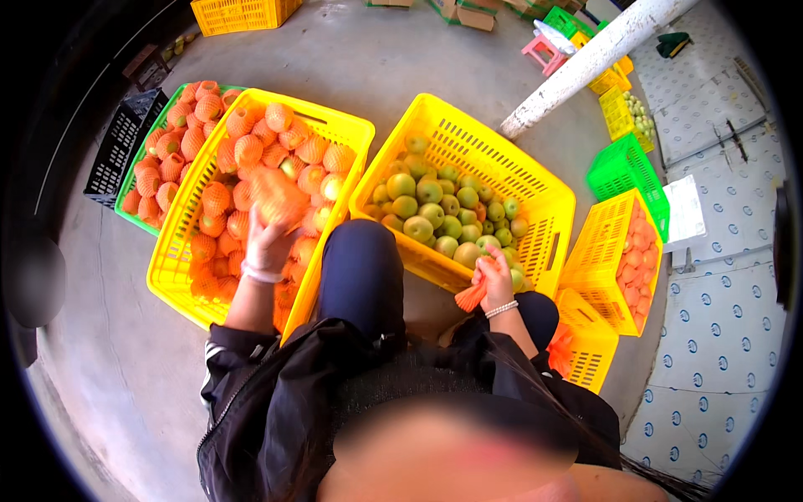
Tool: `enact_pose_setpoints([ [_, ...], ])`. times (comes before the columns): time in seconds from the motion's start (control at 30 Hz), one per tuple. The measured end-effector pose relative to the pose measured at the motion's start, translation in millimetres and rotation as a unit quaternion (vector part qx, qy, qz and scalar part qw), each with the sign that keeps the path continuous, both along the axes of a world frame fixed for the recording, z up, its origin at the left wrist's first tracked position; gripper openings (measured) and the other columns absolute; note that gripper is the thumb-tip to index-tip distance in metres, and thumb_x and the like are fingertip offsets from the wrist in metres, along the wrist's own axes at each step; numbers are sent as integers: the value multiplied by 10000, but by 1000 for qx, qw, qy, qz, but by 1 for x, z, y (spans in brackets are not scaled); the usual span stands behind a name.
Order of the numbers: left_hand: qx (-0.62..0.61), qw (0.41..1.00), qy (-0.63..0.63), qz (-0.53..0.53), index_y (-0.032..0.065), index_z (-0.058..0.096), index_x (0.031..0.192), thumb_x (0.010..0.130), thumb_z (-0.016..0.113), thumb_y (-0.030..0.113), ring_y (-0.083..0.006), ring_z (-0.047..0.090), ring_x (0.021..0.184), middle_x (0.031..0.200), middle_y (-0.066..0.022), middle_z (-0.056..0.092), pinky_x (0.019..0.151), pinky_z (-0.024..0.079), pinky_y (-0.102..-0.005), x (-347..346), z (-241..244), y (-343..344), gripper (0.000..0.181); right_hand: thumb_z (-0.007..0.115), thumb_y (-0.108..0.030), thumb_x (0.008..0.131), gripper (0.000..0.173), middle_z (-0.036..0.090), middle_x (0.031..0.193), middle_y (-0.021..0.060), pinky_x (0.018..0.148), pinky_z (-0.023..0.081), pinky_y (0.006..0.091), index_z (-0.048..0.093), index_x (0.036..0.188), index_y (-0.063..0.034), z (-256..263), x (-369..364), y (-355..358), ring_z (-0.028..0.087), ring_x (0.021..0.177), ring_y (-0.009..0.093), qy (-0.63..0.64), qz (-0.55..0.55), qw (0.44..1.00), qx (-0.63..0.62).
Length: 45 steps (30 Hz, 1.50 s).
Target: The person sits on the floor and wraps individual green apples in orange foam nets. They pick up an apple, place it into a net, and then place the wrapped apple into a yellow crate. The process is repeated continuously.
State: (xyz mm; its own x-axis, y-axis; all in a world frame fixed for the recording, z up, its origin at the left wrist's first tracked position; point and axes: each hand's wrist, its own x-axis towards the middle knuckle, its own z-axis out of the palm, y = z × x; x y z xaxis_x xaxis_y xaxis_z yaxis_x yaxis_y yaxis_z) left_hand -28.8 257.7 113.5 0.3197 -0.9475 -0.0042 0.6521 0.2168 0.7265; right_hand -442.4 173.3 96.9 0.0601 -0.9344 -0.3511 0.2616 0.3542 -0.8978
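Observation:
My left hand [266,245] is over a yellow plastic crate [313,112], holding a motion-blurred fruit in an orange foam net [276,194]. Many more round fruits [215,198] in orange foam nets fill that crate. My right hand [495,279] grips a flattened orange foam net sleeve [470,297] at the near edge of a second yellow crate [552,185]. Bare round fruits [433,213], green to brownish, lie heaped in this second crate. My knees are against the near sides of the two crates.
At the left stand a green crate [145,227] of netted fruit and a black crate [119,144]. To the right are a yellow crate [596,263] of netted fruit, a lower yellow crate [593,357] holding orange sleeves and a green crate [627,166]. A white post [564,78] rises behind.

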Motion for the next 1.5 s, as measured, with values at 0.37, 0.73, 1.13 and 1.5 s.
enact_pose_setpoints([
  [0.37,13,934,90,-345,82,456,1160,835,643,69,-180,600,966,1088,-61,583,791,524,-324,-243,60,-71,375,492,-52,913,244,603,909,79,648,427,217,483,1156,-34,13,-18,-7,514,729,99,-62,-115,984,-121],
  [0.73,70,935,-78,-337,83,424,1131,851,665,171,-110,571,669,911,-33,575,525,481,-241,-288,-20,-85,380,619,-220,883,547,536,1177,90,856,457,253,385,1325,1,10,-13,7,537,1013,116,-23,1,979,-202],
  [1.13,136,897,-60,-416,123,421,1196,870,625,265,-194,591,926,1077,-53,566,673,520,-358,-271,-10,-86,410,587,-112,889,313,583,1150,145,925,446,308,513,1170,4,24,-11,3,567,1046,180,-88,27,974,-208],
  [1.5,200,903,-317,-212,53,514,1121,804,694,256,-196,597,870,996,-97,569,627,531,-330,-235,-36,-131,418,640,-52,836,196,539,809,22,669,495,319,522,992,-56,15,-39,-11,515,644,129,-253,-211,937,-118],
])
